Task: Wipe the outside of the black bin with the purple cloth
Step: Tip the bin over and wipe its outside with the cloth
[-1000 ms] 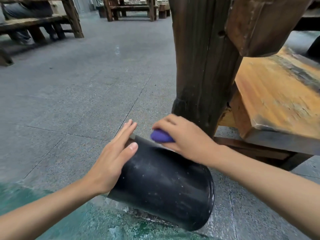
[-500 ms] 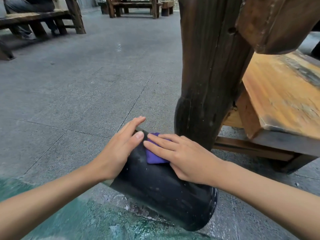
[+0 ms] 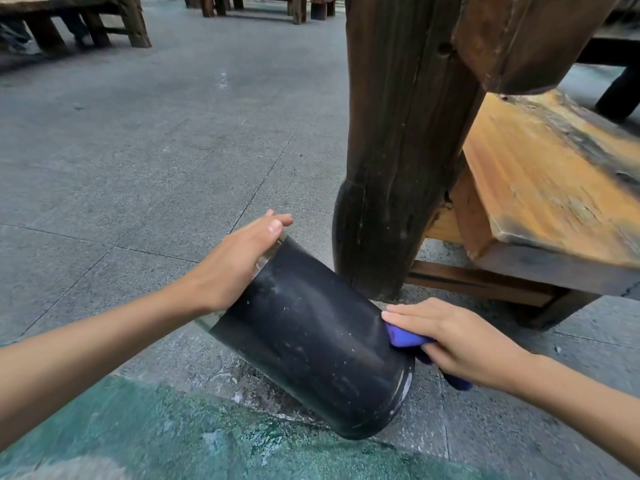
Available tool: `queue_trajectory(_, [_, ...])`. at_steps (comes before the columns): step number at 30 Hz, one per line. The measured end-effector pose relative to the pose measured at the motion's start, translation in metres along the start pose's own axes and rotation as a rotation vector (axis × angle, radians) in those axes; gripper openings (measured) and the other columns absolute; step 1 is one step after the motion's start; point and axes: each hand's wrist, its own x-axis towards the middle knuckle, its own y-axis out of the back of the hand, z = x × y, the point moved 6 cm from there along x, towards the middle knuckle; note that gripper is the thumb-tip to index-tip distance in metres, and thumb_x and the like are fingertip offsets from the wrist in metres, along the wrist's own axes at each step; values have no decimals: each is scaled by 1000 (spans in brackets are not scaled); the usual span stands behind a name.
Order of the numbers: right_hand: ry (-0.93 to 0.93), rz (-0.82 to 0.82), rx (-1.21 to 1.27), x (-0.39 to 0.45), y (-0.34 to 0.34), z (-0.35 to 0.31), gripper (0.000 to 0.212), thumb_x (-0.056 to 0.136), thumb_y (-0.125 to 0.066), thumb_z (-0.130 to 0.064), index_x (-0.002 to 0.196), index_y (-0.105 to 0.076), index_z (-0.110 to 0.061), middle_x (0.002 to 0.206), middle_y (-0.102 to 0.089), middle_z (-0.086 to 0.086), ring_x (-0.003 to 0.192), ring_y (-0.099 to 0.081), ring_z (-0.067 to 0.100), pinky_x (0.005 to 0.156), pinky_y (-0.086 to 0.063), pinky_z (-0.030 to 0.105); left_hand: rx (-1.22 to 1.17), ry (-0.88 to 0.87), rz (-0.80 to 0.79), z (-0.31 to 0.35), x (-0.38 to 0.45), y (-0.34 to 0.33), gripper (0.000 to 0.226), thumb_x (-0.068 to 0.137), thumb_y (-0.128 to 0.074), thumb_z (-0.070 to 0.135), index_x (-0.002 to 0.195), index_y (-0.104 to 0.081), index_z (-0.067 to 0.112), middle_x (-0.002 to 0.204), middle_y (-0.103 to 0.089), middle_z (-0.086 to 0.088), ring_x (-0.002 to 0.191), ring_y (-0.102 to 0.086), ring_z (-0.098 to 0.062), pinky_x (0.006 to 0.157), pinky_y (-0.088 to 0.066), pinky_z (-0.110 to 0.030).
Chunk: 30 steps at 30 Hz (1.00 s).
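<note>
The black bin (image 3: 311, 344), a smooth dusty cylinder, lies tilted on the speckled stone floor (image 3: 138, 168) beside a dark wooden post (image 3: 398, 150). My left hand (image 3: 235, 265) rests flat, fingers straight, against its upper end. My right hand (image 3: 460, 337) grips the purple cloth (image 3: 403, 337), pressing it to the bin's lower side.

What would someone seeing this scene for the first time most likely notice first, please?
Probably the black bin, tipped over on the paved floor at centre, with the left hand resting flat on its far end. Next, the right hand pressing the purple cloth against its side, and the thick wooden post just behind.
</note>
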Motion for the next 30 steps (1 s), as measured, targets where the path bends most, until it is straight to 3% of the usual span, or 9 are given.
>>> queue_trajectory(3, [-81,157,119,12,20,-1,66,81,-59,2,140,-59,-29,139,-62,-12,124,-60,16,106,-47,37,13,-3,-15,7,4,-6,69,92,-20,68,148,-48,38,159,-26,25,148,-16,12,125,-14,-32])
queue_trajectory(7, [-98,324,180,55,62,-29,60,83,-54,-13,141,-47,-26,134,-65,-3,117,-62,25,99,-48,42,37,-29,-12,21,10,-18,72,94,-14,64,151,-45,32,159,-24,26,147,-10,14,114,-6,-12])
queue_trajectory(10, [-21,371,151,91,80,-67,48,82,-56,-10,128,-53,-25,120,-68,-3,107,-61,27,93,-48,42,-7,-50,42,31,15,-23,76,94,-15,60,154,-40,21,167,-25,12,154,-7,5,129,-6,-31])
queue_trajectory(12, [98,359,99,105,81,-95,45,82,-57,-6,125,-60,-21,117,-68,-4,104,-61,26,95,-45,38,-52,-54,96,35,16,-22,79,93,-18,62,152,-43,16,166,-30,5,156,-13,-2,130,-11,-39])
queue_trajectory(18, [246,315,-9,84,56,-99,56,88,-65,-9,142,-58,-18,145,-58,1,107,-55,28,100,-46,40,-87,-61,117,30,15,-19,68,94,-21,55,136,-59,19,156,-45,8,155,-23,-8,124,-23,-28])
queue_trajectory(20, [250,275,-51,68,43,-86,58,88,-70,-10,143,-57,-20,149,-54,3,110,-54,31,99,-49,45,-71,-22,122,26,16,-15,67,93,-21,59,129,-64,22,154,-47,9,154,-26,-10,124,-24,-40])
queue_trajectory(22, [256,256,-97,51,33,-72,59,86,-73,-9,142,-58,-20,150,-53,2,109,-54,32,98,-51,46,-71,13,117,22,18,-10,66,91,-21,63,121,-67,26,156,-45,10,153,-26,-10,124,-23,-50])
queue_trajectory(26, [239,286,-112,21,24,-44,57,83,-76,-7,137,-63,-19,146,-57,1,101,-58,31,92,-55,44,-79,40,80,17,25,-4,66,90,-18,69,115,-69,33,161,-39,10,153,-24,-7,125,-15,-52])
queue_trajectory(30, [199,322,-125,0,16,-25,57,79,-79,-6,133,-67,-18,141,-61,0,96,-60,29,85,-57,43,-96,64,53,16,29,-8,70,85,-19,78,112,-69,37,150,-49,13,137,-43,-11,117,-29,-46])
